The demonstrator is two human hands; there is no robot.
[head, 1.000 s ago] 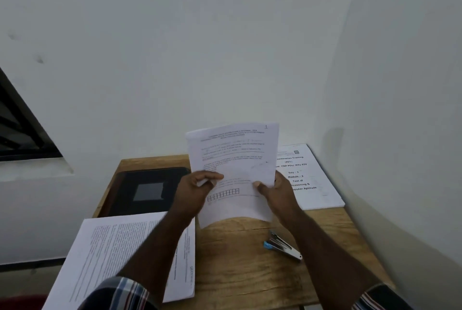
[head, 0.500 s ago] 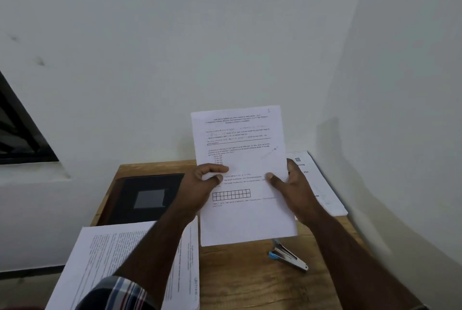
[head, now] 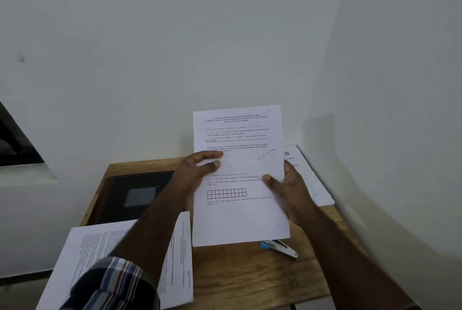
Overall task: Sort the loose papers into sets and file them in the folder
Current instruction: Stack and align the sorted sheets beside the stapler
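Printed sheets held upright above the middle of the wooden table, face toward the camera, lower edge clear of the tabletop. Pinched at the left edge by the left hand, thumb across the front, fingers curled behind. Gripped at the right edge by the right hand, thumb on the front, the rest behind. One sheet or several stacked: cannot tell.

Probably the sorting step, the page being read to decide its set.

Lying flat at front left, a paper pile, partly hidden under the left forearm. Against the wall at right, a second stack with bold headings. At back left, the dark folder, closed. Just below the held page, a stapler with a blue end.

Next, most likely: match the heading to one pile, lay the page square on it, or staple first.
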